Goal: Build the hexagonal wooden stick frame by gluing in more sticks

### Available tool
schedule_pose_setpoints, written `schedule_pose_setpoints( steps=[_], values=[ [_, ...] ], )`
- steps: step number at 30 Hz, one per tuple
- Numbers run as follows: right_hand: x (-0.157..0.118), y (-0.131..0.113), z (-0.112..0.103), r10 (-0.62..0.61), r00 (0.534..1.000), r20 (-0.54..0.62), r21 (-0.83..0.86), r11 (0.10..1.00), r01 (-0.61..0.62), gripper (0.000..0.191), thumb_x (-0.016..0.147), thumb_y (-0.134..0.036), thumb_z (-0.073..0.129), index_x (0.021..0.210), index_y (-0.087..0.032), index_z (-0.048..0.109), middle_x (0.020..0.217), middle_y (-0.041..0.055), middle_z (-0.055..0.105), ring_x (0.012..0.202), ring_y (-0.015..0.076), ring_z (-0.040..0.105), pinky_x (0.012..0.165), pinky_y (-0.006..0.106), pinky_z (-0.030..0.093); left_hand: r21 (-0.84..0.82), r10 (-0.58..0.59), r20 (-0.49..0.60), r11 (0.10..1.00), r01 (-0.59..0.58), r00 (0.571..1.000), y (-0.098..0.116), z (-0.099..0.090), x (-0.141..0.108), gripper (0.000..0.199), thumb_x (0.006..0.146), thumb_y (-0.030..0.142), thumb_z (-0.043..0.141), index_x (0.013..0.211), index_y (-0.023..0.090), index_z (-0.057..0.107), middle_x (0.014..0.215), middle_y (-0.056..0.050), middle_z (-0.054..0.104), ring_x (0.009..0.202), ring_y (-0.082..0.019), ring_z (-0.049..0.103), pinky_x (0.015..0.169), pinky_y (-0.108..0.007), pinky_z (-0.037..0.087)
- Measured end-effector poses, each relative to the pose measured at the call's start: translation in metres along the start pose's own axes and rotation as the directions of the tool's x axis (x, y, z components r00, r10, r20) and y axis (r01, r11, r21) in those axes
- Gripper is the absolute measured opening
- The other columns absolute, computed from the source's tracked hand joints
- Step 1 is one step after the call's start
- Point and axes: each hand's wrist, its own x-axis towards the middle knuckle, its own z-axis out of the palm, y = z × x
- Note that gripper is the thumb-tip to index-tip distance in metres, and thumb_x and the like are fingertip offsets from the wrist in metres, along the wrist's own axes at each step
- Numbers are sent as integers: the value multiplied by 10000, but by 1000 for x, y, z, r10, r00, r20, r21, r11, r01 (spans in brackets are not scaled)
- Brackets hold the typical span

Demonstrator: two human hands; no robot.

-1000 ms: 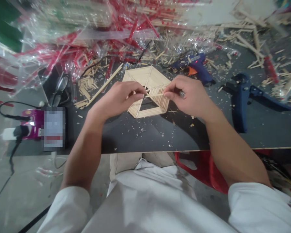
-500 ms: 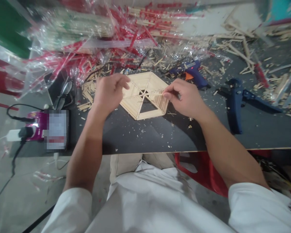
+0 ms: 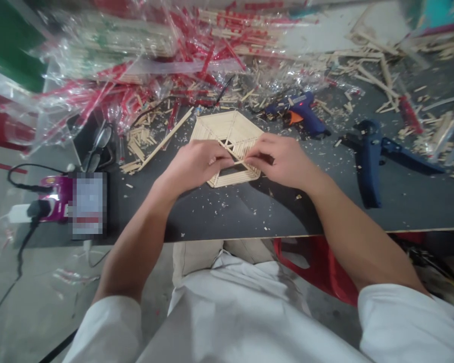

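A flat hexagonal frame of pale wooden sticks (image 3: 232, 180) lies on the dark table, with spokes meeting at its middle and a gap on the near side. My left hand (image 3: 200, 164) is over its left part, thumb and fingers pinched at one end of a short thin wooden stick (image 3: 239, 163). My right hand (image 3: 280, 157) pinches the other end, above the right part of the frame. The stick spans the gap; whether it touches the frame I cannot tell. My fingers hide parts of the frame's left and right sides.
A blue glue gun (image 3: 304, 113) lies behind my right hand, a blue hand cutter (image 3: 369, 161) farther right. Left are a long stick (image 3: 166, 139), glasses (image 3: 102, 138), a phone (image 3: 89, 204) and a purple power adapter (image 3: 55, 194). Plastic-wrapped stick bundles (image 3: 136, 45) fill the back.
My left hand has come down and right onto the near part of the frame, closing at the stick. My right hand has shifted slightly nearer and left. The long stick at left now shows fully.
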Motion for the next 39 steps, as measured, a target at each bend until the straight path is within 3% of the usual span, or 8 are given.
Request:
schedule_pose_setpoints(
  steps=[3, 16, 22, 30, 34, 39],
  values=[
    [0, -3, -1, -5, 998, 65, -7, 1000, 6, 159, 1032, -285, 634, 933, -223, 741, 917, 50, 695, 820, 200, 637, 760, 360, 475, 36, 10, 116, 999, -14, 993, 1, 1, 3, 284, 1023, 350, 607, 969, 215, 851, 891, -55, 773, 840, -192, 695, 763, -315, 485],
    [0, -7, 0, -28, 994, 107, 8, 1000, 27, 123, 990, -259, 672, 899, -213, 741, 871, 29, 668, 713, 163, 563, 690, 331, 422, 172, -31, 245, 985, -12, 969, -7, 3, 16, 295, 980, 456, 636, 878, 237, 805, 893, -19, 783, 854, -205, 710, 774, -303, 484],
    [0, -8, -3, 2, 988, 151, -3, 1000, -2, 137, 1000, -281, 664, 914, -224, 754, 903, 38, 688, 737, 175, 579, 709, 347, 434, 164, -13, 262, 986, -31, 965, -6, 2, 18, 271, 975, 423, 626, 904, 243, 816, 920, -11, 785, 883, -201, 717, 851, -313, 510],
    [4, -8, -6, 85, 988, 126, 29, 996, -90, 139, 993, -259, 647, 965, -237, 782, 899, 42, 725, 776, 191, 615, 743, 364, 462, 204, -47, 259, 979, -7, 965, 2, 2, 16, 302, 985, 436, 589, 925, 239, 809, 943, -26, 777, 953, -233, 725, 896, -346, 524],
    [4, -8, -6, 126, 983, 136, 55, 989, -134, 113, 957, -243, 673, 940, -233, 784, 891, 37, 728, 761, 182, 612, 731, 357, 464, 205, -97, 264, 978, 42, 960, 3, 3, 18, 282, 959, 419, 601, 875, 239, 801, 899, -25, 770, 917, -233, 719, 899, -358, 525],
    [4, -8, -5, 147, 981, 124, 81, 984, -157, 86, 929, -262, 707, 925, -237, 789, 863, 31, 725, 746, 181, 606, 726, 358, 473, 162, -74, 205, 986, 40, 976, -4, 10, 18, 244, 916, 406, 650, 790, 249, 787, 800, -16, 746, 836, -224, 702, 868, -354, 526]
  ],
)
